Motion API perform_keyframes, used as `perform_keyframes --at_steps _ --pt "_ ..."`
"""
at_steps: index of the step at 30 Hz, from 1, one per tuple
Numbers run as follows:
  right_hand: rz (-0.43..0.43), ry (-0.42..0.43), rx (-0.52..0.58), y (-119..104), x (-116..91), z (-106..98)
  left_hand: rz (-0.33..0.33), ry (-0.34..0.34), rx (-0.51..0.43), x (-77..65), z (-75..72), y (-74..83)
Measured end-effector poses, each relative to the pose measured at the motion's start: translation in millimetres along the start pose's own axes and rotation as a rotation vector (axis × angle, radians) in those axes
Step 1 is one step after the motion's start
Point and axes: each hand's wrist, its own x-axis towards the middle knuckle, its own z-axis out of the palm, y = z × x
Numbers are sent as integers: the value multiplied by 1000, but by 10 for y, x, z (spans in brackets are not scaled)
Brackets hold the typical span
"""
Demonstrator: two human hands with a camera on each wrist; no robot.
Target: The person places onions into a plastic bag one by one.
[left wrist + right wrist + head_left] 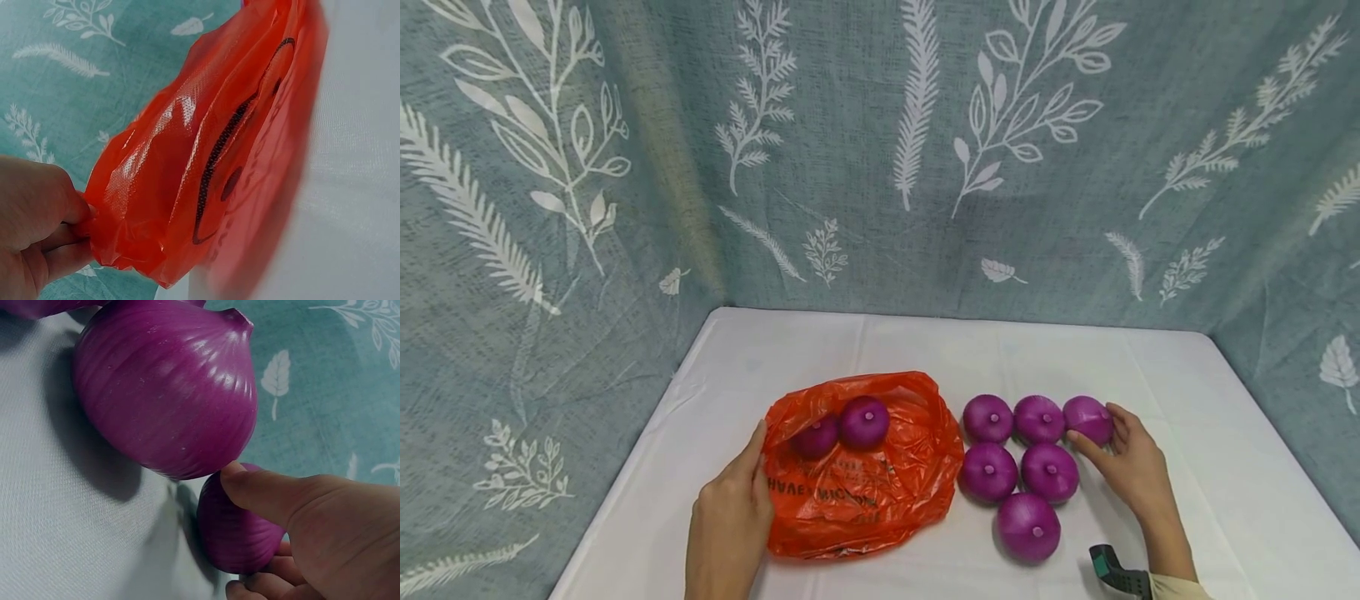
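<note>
An orange-red plastic bag (865, 492) with dark printing lies on the table, its mouth spread. Two red onions (864, 422) show inside it. My left hand (730, 508) pinches the bag's left edge; in the left wrist view the thumb and fingers grip the thin film (162, 187). To the right of the bag, several red onions (988, 472) sit close together in rows. My right hand (1131, 467) holds the onion at the far right of the back row (1086, 418), thumb on its near side and fingers on its right. A larger-looking onion (169, 387) stands close by in the right wrist view.
A white cloth (1195, 400) covers the table. Blue-green curtains (865, 167) with white leaf patterns hang behind it and along both sides. A dark band with a small device (1116, 571) is on the right wrist, by a light sleeve (1176, 588).
</note>
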Motion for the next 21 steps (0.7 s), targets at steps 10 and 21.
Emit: perform_keyframes --at_steps 10,21 --pt "5 29 12 15 4 27 -7 -8 4 -3 -10 -1" --pt "18 77 55 -4 -19 48 -26 -15 0 -3 -7 1"
